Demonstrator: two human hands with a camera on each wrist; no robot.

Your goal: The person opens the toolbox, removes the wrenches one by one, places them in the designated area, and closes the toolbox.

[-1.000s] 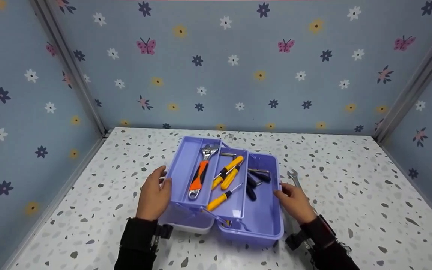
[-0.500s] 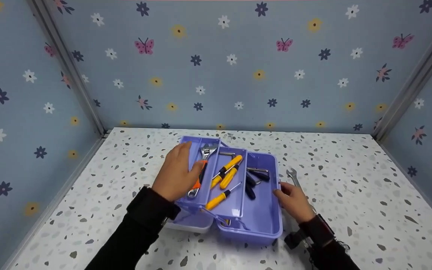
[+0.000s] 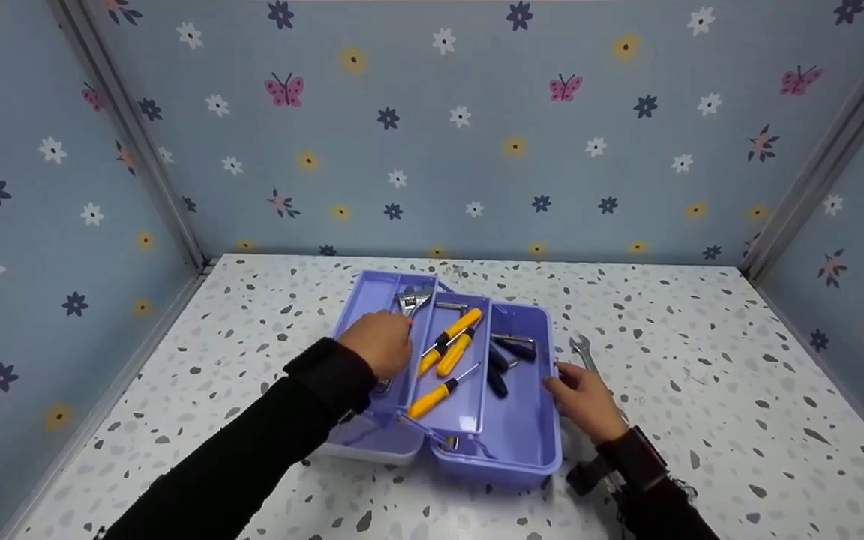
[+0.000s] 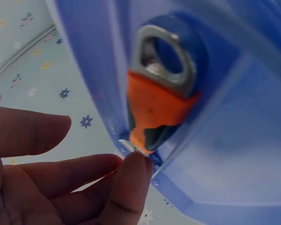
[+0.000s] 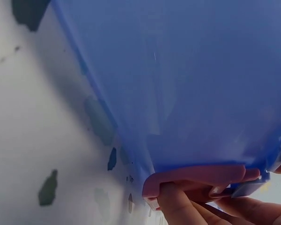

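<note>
My left hand (image 3: 378, 343) reaches into the upper tray of the purple toolbox (image 3: 518, 469), its fingers curled at the handle of an adjustable wrench (image 3: 412, 300). In the left wrist view the thumb and a fingertip meet at the narrow part of the orange-and-black wrench handle (image 4: 154, 108), with the ringed end nearer the camera. My right hand (image 3: 586, 401) grips the box's right side at the rim. The right wrist view shows its fingers (image 5: 178, 206) bent at the purple wall (image 5: 192, 93).
Several yellow-handled screwdrivers (image 3: 432, 400) lie in the middle tray. Black-handled tools (image 3: 498, 379) lie in the deep compartment. An open-ended wrench (image 3: 584, 351) lies on the speckled tabletop (image 3: 702, 360), partly hidden by my right hand. Flower-patterned walls (image 3: 432, 135) stand around the table.
My left hand has left the box's left edge, moved right over the tray and closed down onto the adjustable wrench. My right hand stays at the right rim.
</note>
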